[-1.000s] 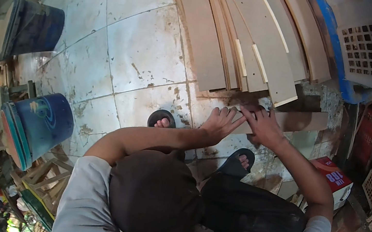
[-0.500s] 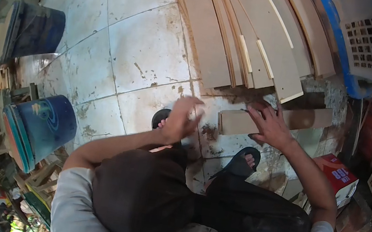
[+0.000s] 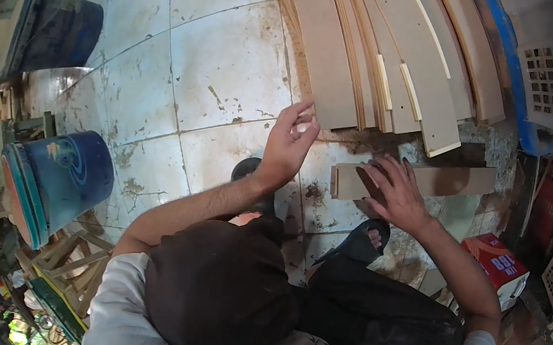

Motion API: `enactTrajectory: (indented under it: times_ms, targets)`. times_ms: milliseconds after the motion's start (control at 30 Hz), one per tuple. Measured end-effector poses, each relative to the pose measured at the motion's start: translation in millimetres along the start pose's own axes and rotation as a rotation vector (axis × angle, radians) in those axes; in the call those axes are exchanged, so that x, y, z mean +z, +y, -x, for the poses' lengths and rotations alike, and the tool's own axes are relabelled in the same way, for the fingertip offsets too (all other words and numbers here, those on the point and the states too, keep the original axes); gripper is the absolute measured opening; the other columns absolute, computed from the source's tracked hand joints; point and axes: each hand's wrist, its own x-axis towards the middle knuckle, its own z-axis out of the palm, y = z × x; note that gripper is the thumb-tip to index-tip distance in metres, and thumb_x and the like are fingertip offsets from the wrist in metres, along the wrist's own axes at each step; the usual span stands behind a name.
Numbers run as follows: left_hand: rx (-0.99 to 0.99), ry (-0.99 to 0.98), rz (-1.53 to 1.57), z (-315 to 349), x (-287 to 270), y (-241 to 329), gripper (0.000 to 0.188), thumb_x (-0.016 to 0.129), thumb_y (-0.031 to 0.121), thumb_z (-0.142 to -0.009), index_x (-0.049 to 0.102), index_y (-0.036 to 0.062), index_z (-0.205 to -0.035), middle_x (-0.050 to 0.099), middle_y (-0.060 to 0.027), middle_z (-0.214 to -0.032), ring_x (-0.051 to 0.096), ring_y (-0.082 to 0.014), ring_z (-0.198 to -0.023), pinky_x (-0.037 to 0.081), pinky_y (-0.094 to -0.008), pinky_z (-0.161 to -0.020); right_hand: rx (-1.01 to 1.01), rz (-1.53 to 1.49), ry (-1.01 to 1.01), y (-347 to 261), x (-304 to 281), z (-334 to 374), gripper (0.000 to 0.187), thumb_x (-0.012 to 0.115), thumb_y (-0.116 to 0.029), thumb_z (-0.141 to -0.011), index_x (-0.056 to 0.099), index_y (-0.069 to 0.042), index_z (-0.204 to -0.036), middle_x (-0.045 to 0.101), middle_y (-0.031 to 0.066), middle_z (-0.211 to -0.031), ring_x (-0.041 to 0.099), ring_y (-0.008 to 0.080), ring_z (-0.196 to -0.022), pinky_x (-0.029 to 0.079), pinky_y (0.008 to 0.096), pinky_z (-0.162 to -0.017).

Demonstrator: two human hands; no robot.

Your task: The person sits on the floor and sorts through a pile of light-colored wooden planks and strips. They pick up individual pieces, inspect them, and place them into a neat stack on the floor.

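hands (image 3: 401, 193) apart, the right seemingly resting on a narrow board (image 3: 467, 181).

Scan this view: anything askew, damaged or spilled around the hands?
Mild stuff. The long boards have staggered near ends, so they look unsquared. The short board by the right hand lies crosswise to them. The floor tiles carry dark patches; dirt or damage, I can't tell. No clear spill.

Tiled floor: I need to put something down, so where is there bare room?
The widest bare stretch of tiled floor lies between the blue buckets and the long boards. It is crowded around the short board, with the right hand over it.
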Motion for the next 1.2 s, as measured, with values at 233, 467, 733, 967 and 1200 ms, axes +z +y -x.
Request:
enactTrajectory:
  times_ms: [233,467,733,967,1200]
  targets:
    - [0.898,-0.487,-1.308,-58,-40,34,0.073,0.066,0.011,-0.078,0.038,0.0223,-0.144,0.039,-0.0068,-0.144,0.041,-0.0283,-0.132,0.03,-0.0491,-0.113,0.009,-0.077,0.118,7,-2,3,0.072,0.076,-0.022,-0.074,0.043,-0.011,-0.137,0.043,0.0162,-0.133,0.044,0.0371,-0.121,0.033,0.0504,-0.106]
    - [0.979,-0.975,-1.504,-110,-26,75,0.062,0.062,0.014,-0.083,0.039,0.0224,-0.14,0.048,-0.0024,-0.122,0.051,-0.0184,-0.116,0.043,-0.0375,-0.1,-0.015,-0.073,0.152,14,5,12,0.068,0.075,-0.021,-0.075,0.046,-0.009,-0.135,0.045,0.0164,-0.131,0.047,0.0367,-0.116,0.035,0.0489,-0.103]
    - [0.954,-0.983,-1.442,-110,-19,73,0.075,0.077,0.027,-0.073,0.037,0.0215,-0.135,0.047,-0.0057,-0.12,0.049,-0.0232,-0.115,0.042,-0.0394,-0.097,0.017,-0.103,0.23,18,10,9,0.067,0.074,-0.021,-0.075,0.046,-0.01,-0.135,0.047,0.0168,-0.131,0.049,0.036,-0.111,0.039,0.0467,-0.1]
    - [0.988,-0.856,-1.343,-106,-21,63,0.062,0.073,0.039,-0.078,0.044,0.0204,-0.129,0.046,-0.0081,-0.12,0.046,-0.025,-0.115,0.036,-0.0435,-0.096,0.032,-0.088,0.147,31,21,15,0.064,0.072,-0.025,-0.076,0.047,-0.011,-0.134,0.05,0.0163,-0.112,0.05,0.0351,-0.103,0.041,0.0464,-0.094]
    - [0.873,-0.735,-1.192,-95,-28,49,0.056,0.063,0.051,-0.083,0.05,0.0154,-0.124,0.042,-0.0123,-0.129,0.041,-0.0296,-0.124,0.027,-0.0513,-0.106,0.016,-0.084,0.198,27,18,9,0.057,0.07,-0.025,-0.081,0.048,-0.011,-0.132,0.05,0.0165,-0.109,0.05,0.0355,-0.105,0.041,0.0465,-0.094]
